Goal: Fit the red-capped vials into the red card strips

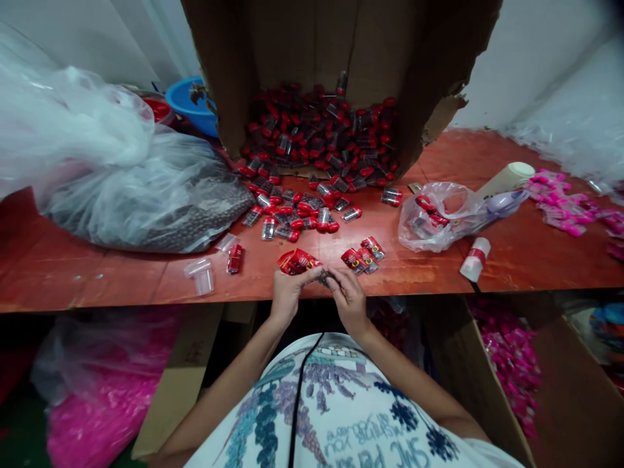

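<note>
Over the table's front edge, my left hand and my right hand meet with fingers closed. Between their fingertips is a small dark item; its kind is too small to make out. Red printed packets fan out at my left hand's fingers. To the right of my hands lie several similar red-and-black packets. Small clear containers with red caps and dark contents are scattered beyond them. A rolled red packet and clear plastic tubes lie to the left.
A big cardboard box on its side spills red-capped containers onto the red table. At left sits a clear bag of dark beads, a blue basin behind. A plastic bag, a white roll and pink pieces are at right.
</note>
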Demonstrator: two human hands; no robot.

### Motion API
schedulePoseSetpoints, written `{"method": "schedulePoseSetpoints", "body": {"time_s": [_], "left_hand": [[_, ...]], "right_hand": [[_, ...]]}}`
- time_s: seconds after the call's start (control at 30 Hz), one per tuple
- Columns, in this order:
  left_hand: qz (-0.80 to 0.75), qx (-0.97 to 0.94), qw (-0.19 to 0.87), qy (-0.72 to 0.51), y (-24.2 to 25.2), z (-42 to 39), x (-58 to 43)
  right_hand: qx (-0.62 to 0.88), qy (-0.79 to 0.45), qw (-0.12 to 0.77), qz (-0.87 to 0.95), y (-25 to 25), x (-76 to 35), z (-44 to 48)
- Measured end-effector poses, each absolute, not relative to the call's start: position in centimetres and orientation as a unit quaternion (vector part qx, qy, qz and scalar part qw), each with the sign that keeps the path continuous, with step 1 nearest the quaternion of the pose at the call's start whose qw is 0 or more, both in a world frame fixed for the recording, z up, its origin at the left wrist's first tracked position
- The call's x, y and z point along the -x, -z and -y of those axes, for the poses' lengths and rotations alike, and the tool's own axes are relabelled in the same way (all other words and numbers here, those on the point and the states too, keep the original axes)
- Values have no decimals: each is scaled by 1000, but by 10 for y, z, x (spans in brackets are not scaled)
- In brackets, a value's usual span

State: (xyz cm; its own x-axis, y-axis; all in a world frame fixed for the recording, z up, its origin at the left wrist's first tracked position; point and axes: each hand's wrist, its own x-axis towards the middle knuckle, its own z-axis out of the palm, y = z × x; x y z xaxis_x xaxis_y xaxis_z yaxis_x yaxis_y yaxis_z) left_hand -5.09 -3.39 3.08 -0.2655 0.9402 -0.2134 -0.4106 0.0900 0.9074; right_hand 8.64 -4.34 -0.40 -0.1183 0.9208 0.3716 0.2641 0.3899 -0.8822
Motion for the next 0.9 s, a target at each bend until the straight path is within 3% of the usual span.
{"method": "schedulePoseSetpoints", "body": {"time_s": [0.13,0.47,0.73,0.9], "left_hand": [[-525,-209,536,-627,-25,33,52],[-455,-212,598,-625,-29,37,52],[-459,-188,595,-633,-25,41,46],[-461,-195,605,-619,-27,39,48]], "right_hand": [[442,-340,502,661,5,-85,44],[468,-543,504,483,1,-81,39],[429,-552,531,479,1,-78,38],[422,-512,492,563,1,-86,31]]}}
